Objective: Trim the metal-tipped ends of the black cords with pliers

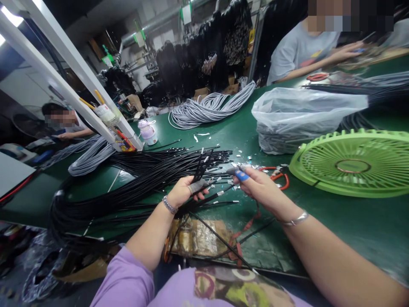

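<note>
My left hand [185, 190] is closed around a small bunch of thin black cables [202, 168], its taped finger pressed on them. The cables' stripped, foil-wrapped ends fan out up and to the right. My right hand [259, 185] is pinched shut just right of those ends; a blue tape band wraps one fingertip, and what it pinches is too small to name. A big bundle of the same black cables [134, 179] lies across the green table [345, 221] to the left. Small silver foil scraps [243, 164] are scattered by both hands.
A green fan grille [351, 164] lies at the right, with a plastic bag of grey cable [297, 117] behind it. Red-handled scissors [281, 177] lie beyond my right hand. Grey cable coils [207, 108] and a small jar [147, 132] sit farther back. Other people work at the left and far right.
</note>
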Available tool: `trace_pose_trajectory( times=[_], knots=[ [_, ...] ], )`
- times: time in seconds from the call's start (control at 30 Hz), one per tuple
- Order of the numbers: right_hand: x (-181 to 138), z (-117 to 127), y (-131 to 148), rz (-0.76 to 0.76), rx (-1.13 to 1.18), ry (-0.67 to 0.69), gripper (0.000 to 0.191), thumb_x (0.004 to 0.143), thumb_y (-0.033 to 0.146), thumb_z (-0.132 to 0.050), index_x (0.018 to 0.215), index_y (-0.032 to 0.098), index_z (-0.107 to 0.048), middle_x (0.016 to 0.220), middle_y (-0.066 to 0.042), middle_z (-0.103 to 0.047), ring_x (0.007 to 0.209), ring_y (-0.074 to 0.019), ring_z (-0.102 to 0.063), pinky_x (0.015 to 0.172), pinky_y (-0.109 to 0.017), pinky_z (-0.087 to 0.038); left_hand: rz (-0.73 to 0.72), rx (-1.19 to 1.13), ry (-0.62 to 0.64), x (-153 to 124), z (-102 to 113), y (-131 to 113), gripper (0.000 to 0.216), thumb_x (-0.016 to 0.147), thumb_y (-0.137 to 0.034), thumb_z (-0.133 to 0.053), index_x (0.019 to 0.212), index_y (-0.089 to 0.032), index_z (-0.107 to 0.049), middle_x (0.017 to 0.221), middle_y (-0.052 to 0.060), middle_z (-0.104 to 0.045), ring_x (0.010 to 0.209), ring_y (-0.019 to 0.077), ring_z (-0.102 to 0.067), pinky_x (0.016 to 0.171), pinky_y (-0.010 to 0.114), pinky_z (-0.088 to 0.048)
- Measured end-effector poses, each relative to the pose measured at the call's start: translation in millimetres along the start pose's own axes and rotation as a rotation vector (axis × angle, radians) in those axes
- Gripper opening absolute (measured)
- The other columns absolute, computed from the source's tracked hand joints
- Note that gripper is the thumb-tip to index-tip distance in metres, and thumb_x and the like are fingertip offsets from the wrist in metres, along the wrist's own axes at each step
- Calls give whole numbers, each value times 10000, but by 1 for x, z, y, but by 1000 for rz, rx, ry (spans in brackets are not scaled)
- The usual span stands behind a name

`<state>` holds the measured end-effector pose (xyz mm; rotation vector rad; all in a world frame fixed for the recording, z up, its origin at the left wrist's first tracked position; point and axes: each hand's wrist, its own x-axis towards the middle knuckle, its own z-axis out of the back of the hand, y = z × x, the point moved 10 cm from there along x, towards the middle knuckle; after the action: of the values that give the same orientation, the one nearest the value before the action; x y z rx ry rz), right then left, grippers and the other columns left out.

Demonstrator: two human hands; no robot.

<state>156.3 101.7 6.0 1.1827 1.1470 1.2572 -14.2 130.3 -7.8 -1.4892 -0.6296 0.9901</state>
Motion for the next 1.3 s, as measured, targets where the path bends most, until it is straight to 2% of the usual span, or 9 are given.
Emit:
trace_pose_trajectory(
  times=[0.13, 0.27, 0.43, 0.5, 0.63, 0.77, 1.0, 1.17, 1.3],
  knots=[
    [-2, 2, 10, 79, -60, -11, 428, 755, 639, -557, 721, 213, -554, 497, 61, -385, 434, -98, -344, 410, -232, -248, 4, 25, -6, 0, 1, 2, 549, 596, -605, -738, 804, -110, -621, 706, 67, -677, 527, 104, -595, 433, 188, -392],
    [-4, 6, 24, 163, -174, -43, 351, 772, 562, -557, 701, 218, -577, 557, 19, -491, 545, -143, -476, 500, -259, -384, -9, 72, -27, 1, 3, 3, 545, 639, -617, -707, 825, -108, -645, 752, 80, -688, 578, 123, -609, 485, 212, -414],
    [-3, 8, 28, 216, -249, -57, 330, 777, 496, -560, 895, 208, -669, 798, -55, -682, 755, -216, -606, 718, -352, -498, -357, 356, -276, -16, 19, -40, 363, 737, -515, -671, 824, -162, -694, 879, 59, -673, 844, 170, -603, 797, 275, -465],
    [-4, 8, 29, 237, -249, -59, 351, 784, 493, -570, 964, 211, -675, 895, -71, -704, 826, -232, -618, 783, -380, -499, -432, 482, -308, -24, 16, -51, 316, 772, -485, -641, 780, -172, -686, 834, 46, -646, 821, 167, -577, 783, 265, -453],
    [-10, 1, 31, 244, -134, -18, 440, 760, 521, -613, 1055, 197, -653, 836, -59, -673, 761, -206, -604, 716, -342, -506, -347, 611, -61, -22, -9, -36, 395, 836, -503, -542, 678, -153, -634, 612, -5, -531, 612, 121, -470, 597, 227, -383],
    [-14, -14, 28, 179, 6, 69, 390, 707, 521, -685, 931, 203, -659, 689, -18, -600, 620, -159, -540, 564, -274, -463, -242, 598, 116, -18, -26, -19, 487, 838, -566, -486, 605, -147, -568, 510, -27, -442, 512, 90, -370, 492, 217, -289],
    [-11, -14, 17, 95, 131, 22, 351, 680, 516, -707, 743, 188, -600, 633, 2, -566, 565, -122, -486, 483, -232, -383, -129, 535, 117, -12, -22, -6, 524, 783, -633, -509, 553, -163, -507, 445, -34, -410, 430, 80, -334, 441, 222, -256],
    [-6, -13, 14, 118, 99, 19, 347, 669, 515, -709, 698, 188, -596, 617, 10, -568, 564, -125, -496, 500, -241, -390, -150, 511, 73, -7, -24, -12, 390, 796, -511, -559, 628, -159, -570, 537, -11, -509, 497, 104, -426, 485, 225, -328],
    [-3, -18, 16, 158, 16, 70, 371, 659, 525, -711, 604, 187, -568, 564, 15, -554, 547, -120, -483, 517, -250, -396, -229, 494, 63, 1, -41, -30, 241, 801, -394, -587, 758, -158, -613, 674, 17, -597, 584, 116, -505, 544, 224, -408]
  ],
)
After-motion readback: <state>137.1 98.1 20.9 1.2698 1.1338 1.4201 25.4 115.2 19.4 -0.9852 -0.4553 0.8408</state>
